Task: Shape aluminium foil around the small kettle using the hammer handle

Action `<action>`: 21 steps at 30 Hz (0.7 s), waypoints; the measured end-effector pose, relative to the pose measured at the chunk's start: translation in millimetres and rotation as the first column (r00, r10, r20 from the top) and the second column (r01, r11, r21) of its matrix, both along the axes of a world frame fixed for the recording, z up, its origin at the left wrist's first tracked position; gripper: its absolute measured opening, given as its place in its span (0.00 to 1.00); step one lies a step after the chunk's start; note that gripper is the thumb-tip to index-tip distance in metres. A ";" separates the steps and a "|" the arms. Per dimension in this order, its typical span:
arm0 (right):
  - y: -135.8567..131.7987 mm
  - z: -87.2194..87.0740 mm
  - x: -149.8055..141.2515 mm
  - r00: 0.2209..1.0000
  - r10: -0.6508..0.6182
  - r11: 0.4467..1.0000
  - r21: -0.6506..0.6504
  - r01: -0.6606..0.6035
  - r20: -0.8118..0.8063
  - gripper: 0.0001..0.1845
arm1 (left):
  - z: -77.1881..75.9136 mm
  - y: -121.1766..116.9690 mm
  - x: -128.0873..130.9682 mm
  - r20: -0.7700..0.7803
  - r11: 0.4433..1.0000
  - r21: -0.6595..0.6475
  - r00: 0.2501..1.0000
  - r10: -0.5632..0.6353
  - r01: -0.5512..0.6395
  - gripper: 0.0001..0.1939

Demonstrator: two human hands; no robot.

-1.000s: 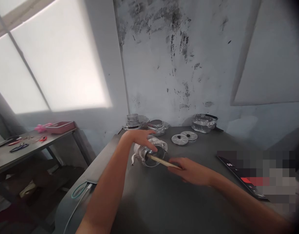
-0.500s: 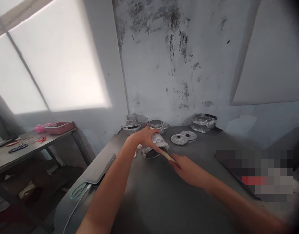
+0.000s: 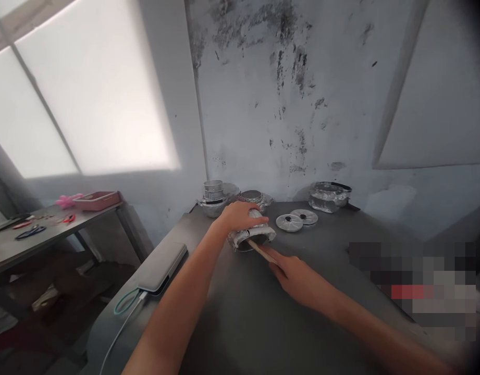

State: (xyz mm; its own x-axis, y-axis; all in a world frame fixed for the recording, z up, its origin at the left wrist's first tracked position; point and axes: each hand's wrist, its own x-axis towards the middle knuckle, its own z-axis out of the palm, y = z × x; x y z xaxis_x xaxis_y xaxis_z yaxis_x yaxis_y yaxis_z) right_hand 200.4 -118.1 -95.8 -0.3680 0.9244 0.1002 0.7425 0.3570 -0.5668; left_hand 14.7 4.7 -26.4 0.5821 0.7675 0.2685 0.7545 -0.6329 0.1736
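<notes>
**Stick in the pot's mouth, both hands busy**

From where I stand, the work looks to be midway: the wrapped metal pot [image 3: 258, 232] is tipped onto its side on the grey table [image 3: 224, 317], with the wooden stick [image 3: 260, 251] poked inside. What remains, as I judge it, is whatever the stick is doing in there, since it isn't out and the pot isn't upright; how much is left I can't tell.

The pot sits in front of two round lids [image 3: 290, 223], to their left. Its mouth faces the person, and its long axis runs back toward the wall. The stick slants from lower right to upper left, its far end hidden within.

The left hand [image 3: 242, 216] clasps the pot's upper side from above. The right hand [image 3: 296, 273] is closed around the stick's near end.
</notes>
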 end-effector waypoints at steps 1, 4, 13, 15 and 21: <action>0.2 -0.6 0.1 1.000 -0.003 1.000 -0.006 0.003 -0.003 0.30 | -0.5 1.1 -0.7 0.000 1.000 0.005 1.000 -0.003 0.003 0.33; 0.9 -2.0 0.1 1.000 -0.010 1.000 -0.017 0.010 -0.014 0.29 | -0.1 0.7 -2.1 -0.007 1.000 -0.008 1.000 -0.010 0.010 0.36; 5.8 -4.4 -3.2 1.000 0.007 0.999 -0.043 -0.006 0.008 0.30 | 5.6 -13.3 1.6 0.043 0.999 -0.033 0.999 0.025 -0.023 0.26; 8.1 -4.5 -2.3 0.999 0.032 0.998 -0.056 -0.031 0.018 0.31 | 5.0 -13.2 2.1 0.048 0.999 -0.048 0.999 -0.003 0.005 0.25; 12.0 -8.9 3.9 0.994 0.098 0.995 -0.022 -0.097 0.057 0.31 | -1.4 -8.7 6.7 0.059 1.000 0.006 0.998 0.007 -0.007 0.24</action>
State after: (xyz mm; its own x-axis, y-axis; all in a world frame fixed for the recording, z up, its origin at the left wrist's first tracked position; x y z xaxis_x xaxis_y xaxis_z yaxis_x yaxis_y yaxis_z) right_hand 204.2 -106.1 -104.7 -0.4610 0.8855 0.0584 0.7365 0.4184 -0.5314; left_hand 21.4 -4.1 -27.8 0.5597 0.7697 0.3071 0.7473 -0.6289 0.2144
